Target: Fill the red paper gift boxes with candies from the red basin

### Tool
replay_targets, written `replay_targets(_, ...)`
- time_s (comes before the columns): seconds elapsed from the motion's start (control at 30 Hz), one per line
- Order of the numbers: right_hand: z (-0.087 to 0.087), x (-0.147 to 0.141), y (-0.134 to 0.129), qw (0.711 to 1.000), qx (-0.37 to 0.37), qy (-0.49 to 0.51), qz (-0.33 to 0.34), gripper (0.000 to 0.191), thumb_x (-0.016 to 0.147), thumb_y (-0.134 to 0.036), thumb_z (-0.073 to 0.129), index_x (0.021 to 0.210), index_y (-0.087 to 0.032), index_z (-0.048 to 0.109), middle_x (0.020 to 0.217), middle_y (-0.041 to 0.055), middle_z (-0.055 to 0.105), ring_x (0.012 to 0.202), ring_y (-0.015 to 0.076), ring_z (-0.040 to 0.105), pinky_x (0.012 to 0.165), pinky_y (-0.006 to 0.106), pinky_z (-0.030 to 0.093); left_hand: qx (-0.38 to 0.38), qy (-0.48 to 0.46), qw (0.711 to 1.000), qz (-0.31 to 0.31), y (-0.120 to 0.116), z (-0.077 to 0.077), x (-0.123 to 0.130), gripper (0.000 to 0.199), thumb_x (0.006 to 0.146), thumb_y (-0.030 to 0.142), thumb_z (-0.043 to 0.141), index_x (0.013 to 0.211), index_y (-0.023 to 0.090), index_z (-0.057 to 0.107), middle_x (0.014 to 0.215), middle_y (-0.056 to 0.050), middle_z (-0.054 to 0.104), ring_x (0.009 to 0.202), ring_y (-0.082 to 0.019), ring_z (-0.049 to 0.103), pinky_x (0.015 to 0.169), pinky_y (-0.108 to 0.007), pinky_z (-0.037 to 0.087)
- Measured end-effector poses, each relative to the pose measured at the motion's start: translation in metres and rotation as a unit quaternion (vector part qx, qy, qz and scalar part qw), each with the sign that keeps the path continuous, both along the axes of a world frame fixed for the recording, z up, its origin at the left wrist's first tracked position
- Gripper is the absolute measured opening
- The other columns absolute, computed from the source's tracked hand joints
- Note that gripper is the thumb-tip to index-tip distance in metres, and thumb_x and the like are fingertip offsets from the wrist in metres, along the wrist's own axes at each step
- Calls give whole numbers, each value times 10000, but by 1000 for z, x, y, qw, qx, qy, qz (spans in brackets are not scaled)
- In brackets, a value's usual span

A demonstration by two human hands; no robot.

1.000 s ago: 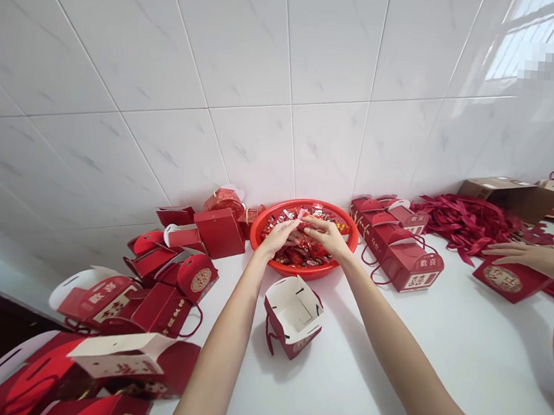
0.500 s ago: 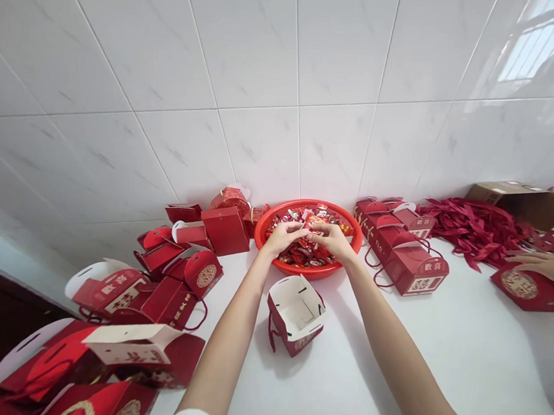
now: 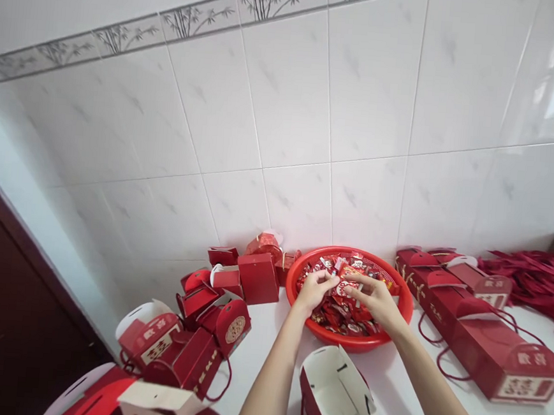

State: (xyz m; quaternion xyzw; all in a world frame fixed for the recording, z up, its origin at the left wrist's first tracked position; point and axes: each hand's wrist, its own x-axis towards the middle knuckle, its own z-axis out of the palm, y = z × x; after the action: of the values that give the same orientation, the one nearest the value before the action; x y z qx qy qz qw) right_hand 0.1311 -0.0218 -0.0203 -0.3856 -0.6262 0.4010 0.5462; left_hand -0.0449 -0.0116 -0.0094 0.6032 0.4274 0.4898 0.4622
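Note:
Over the red plastic basket (image 3: 297, 303) full of wrapped candies (image 3: 340, 318), both of my hands are close together. My left hand (image 3: 316, 290) pinches the left side of a red candy packet (image 3: 349, 281). On the packet's right side, the fingers of my right hand (image 3: 377, 302) close on it too. Below the basket, between my forearms, stands an open red gift box (image 3: 336, 394) with a white inside. I see no candy in the visible part of that box.
Several red gift boxes (image 3: 198, 358) crowd the table's left side. A row of closed boxes with cord handles (image 3: 492, 339) stands at the right. Dark red ribbons (image 3: 534, 285) lie beyond them. A tiled wall (image 3: 291, 208) rises behind.
My view has swung up and to the left, so things appear lower and further right. The packet between my hands shows more fully. The other person's hand at the right is out of view.

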Motion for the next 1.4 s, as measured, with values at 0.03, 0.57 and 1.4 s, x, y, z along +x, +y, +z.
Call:
replay_targets(0.03, 0, 0, 0, 1000, -5, 2, 1, 387, 631, -469, 811, 917, -209, 799, 625, 8, 666, 578, 196, 563, 582, 338, 472, -2, -5, 1000, 0, 0, 0, 0, 488, 610, 592, 779, 575, 181, 517, 558, 55, 471, 575, -104, 430, 601, -249, 362)
replay_targets(0.57, -3, 10, 0, 966, -34, 229, -111, 381, 503, -374, 860, 683, -227, 558, 683, -20, 591, 657, 169, 581, 625, 297, 489, 17, 140, 989, 47, 6, -9, 6, 116, 758, 163, 649, 713, 177, 755, 795, -51, 770, 839, -220, 696, 825, -321, 526)
replay_targets(1.4, -6, 12, 2, 966, -54, 239, -86, 342, 539, -341, 834, 824, -215, 693, 941, 39, 706, 859, 216, 635, 751, 337, 506, -41, 497, 851, 162, -8, -2, 15, 163, 781, 156, 595, 804, 155, 756, 956, -226, 745, 985, -359, 708, 785, -388, 513)
